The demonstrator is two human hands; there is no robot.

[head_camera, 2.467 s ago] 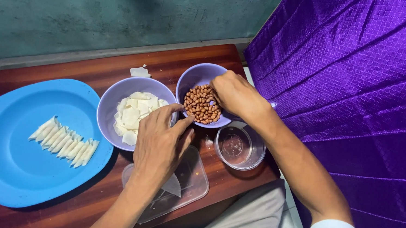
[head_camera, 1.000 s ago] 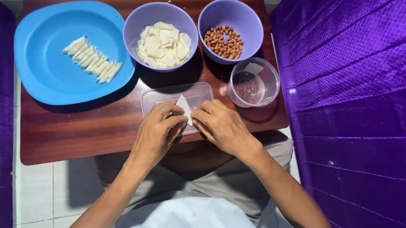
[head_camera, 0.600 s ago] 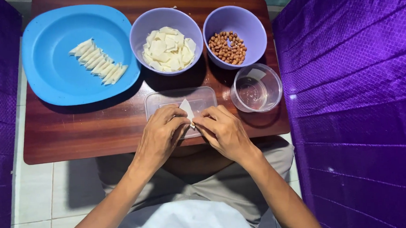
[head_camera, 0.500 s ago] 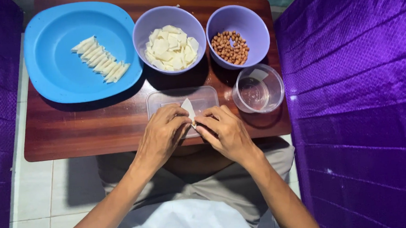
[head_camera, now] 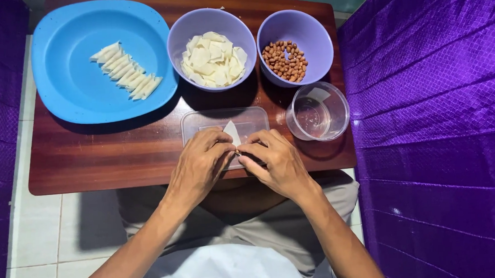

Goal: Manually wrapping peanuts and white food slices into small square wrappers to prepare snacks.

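My left hand and my right hand meet over a clear plastic lid on the wooden table. Together they pinch a small white wrapper, folded so one pointed corner sticks up toward the bowls. What lies inside the fold is hidden by my fingers. Just beyond stand a purple bowl of white wrapper squares and a purple bowl of peanuts.
A blue plate at the back left holds a row of several rolled white pieces. A clear round cup with a little water stands right of the lid. Purple cloth hangs along the right side; tiled floor lies below.
My right hand left the peanut bowl and joined the left hand over the lid. Since then both hands have kept folding the wrapper, and the view has shifted slightly.
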